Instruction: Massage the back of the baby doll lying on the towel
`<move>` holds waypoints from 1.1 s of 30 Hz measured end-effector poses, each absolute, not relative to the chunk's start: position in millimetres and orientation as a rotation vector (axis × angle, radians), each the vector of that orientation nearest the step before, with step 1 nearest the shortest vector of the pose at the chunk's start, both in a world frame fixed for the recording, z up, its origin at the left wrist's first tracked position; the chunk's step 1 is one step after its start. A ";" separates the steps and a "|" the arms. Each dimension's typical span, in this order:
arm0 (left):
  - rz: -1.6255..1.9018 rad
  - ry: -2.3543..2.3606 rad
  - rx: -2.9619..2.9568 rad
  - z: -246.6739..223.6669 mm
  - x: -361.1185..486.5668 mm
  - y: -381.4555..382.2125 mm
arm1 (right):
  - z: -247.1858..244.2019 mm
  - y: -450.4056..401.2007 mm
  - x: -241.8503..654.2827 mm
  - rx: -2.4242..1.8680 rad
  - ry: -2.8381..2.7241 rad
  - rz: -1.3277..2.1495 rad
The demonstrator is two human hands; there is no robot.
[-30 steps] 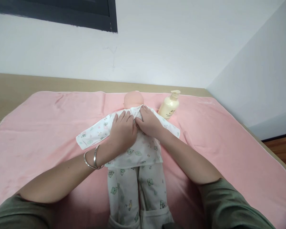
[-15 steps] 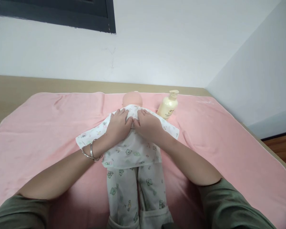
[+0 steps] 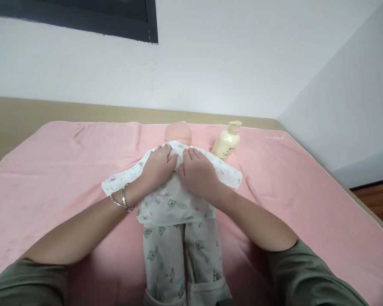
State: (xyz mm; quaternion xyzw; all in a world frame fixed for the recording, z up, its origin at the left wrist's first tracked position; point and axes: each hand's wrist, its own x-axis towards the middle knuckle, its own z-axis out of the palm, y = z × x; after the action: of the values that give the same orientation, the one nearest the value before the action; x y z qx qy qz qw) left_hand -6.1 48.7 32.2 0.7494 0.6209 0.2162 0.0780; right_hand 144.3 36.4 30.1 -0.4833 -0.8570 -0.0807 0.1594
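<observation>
A baby doll (image 3: 178,132) lies stretched out on a pink cloth, its head at the far end and no face showing. It wears a white printed top (image 3: 175,204) with the sleeves spread sideways, and matching trousers (image 3: 166,255). My left hand (image 3: 159,165) rests flat on the upper part of the top, fingers pointing towards the head. Beside it, my right hand (image 3: 198,172) lies flat on the other half, thumb near my left thumb. Both hands are open and grip nothing. The fabric between the thumbs is creased.
A cream pump bottle (image 3: 226,141) stands tilted-looking just beyond the doll's right-hand sleeve. The pink cloth (image 3: 67,182) covers most of a wooden surface (image 3: 83,111), which meets a white wall (image 3: 210,63). A dark frame (image 3: 124,25) is set in the wall at upper left.
My right hand has shifted slightly, and the top's fabric between the hands is more creased. The view has moved a little; doll and bottle lie as before.
</observation>
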 end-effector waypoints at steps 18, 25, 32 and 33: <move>0.764 1.911 2.270 31.9 -1.5 37.7 | 30.3 43.3 144.6 -1.394 -2.419 -0.077; 0.686 1.919 2.256 29.4 -5.1 48.2 | 39.0 37.5 144.5 -1.362 -2.437 0.015; 0.758 1.937 2.311 21.2 -2.8 46.0 | 35.9 65.6 147.4 -1.461 -2.306 0.164; 0.764 1.936 2.307 20.8 -2.8 46.1 | 34.5 65.6 147.0 -1.456 -2.307 0.147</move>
State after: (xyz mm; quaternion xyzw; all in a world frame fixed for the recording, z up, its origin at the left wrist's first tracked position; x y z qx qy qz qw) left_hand -2.8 46.1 20.8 0.7423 0.6231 0.2458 0.0173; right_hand 147.0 65.6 34.5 -0.5218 -0.8268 0.0525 0.2036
